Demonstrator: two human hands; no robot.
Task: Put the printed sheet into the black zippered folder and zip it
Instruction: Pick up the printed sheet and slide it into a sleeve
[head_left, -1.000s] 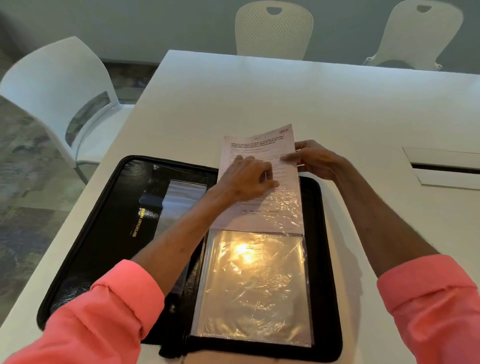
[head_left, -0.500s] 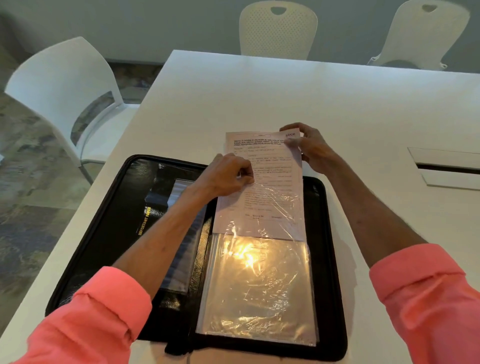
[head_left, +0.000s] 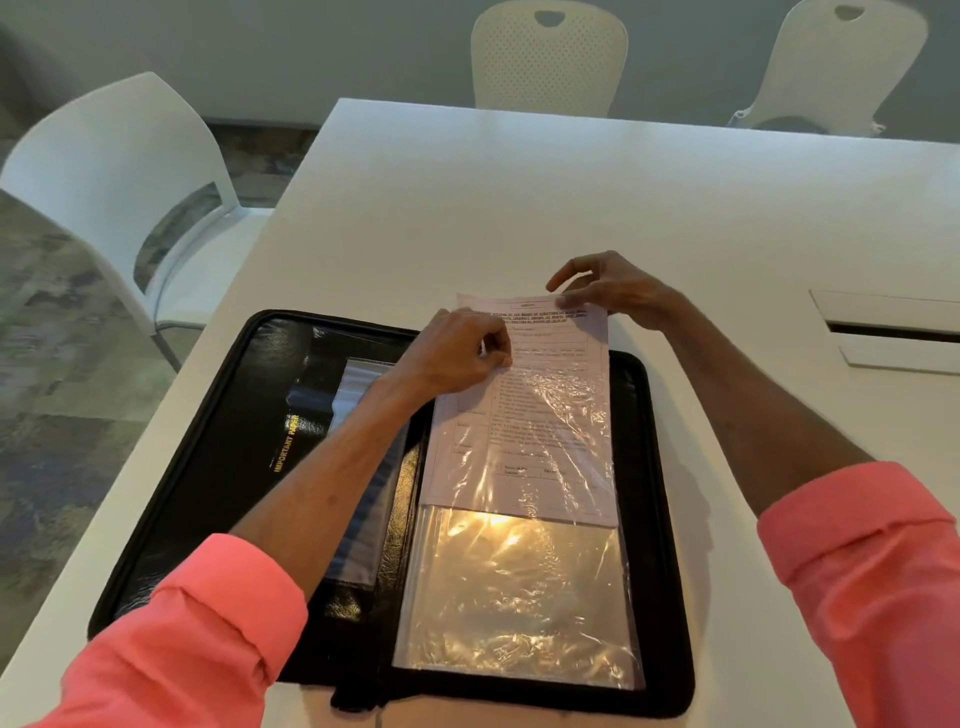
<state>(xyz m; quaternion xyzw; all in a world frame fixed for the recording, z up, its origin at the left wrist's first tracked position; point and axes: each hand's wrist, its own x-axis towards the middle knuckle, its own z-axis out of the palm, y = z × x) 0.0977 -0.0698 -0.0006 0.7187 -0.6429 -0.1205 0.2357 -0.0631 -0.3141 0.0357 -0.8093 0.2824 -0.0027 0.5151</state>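
The black zippered folder lies open and flat on the white table. A clear plastic sleeve covers its right half. The printed sheet sits partly inside the sleeve; its lower part is under the plastic and its top sticks out past the folder's far edge. My left hand pinches the sleeve's upper edge at the sheet's left side. At the sheet's top right corner, my right hand grips the paper between thumb and fingers. The zipper pull is not visible.
The folder's left half holds a pocket with yellow lettering. A recessed cable hatch is set into the table at the right. Three white chairs stand around: one at the left and two at the far side.
The sheet has slid a little deeper into the sleeve, toward me. My right hand moved from the sheet's right edge up to its top right corner. My left hand shifted left to the sleeve's edge.
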